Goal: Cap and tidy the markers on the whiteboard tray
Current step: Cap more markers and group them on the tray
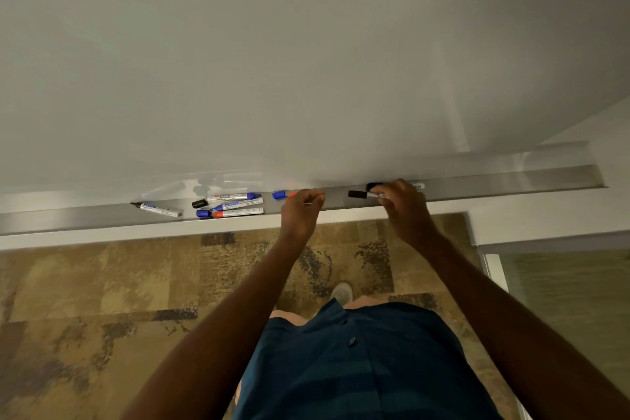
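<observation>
The metal whiteboard tray (511, 181) runs across the view. My left hand (301, 211) curls over a marker whose orange-red tip (291, 195) pokes out to the left, beside a loose blue cap (279, 195). My right hand (404, 206) grips a black-capped marker (358, 194) lying on the tray. Behind its fingers lies another black-capped marker (373, 186), its white end (418, 186) showing to the right. Further left, three markers (238, 204) lie bunched with a black cap (199, 203) and a blue cap (203, 213). An uncapped marker (160, 209) lies slanted at the far left.
The whiteboard (306, 61) fills the upper view. Patterned brown carpet (102, 300) lies below the tray, with my shoe (342, 293) and blue shirt (368, 361) near the bottom. A glass panel with a white frame (492, 269) stands at the right.
</observation>
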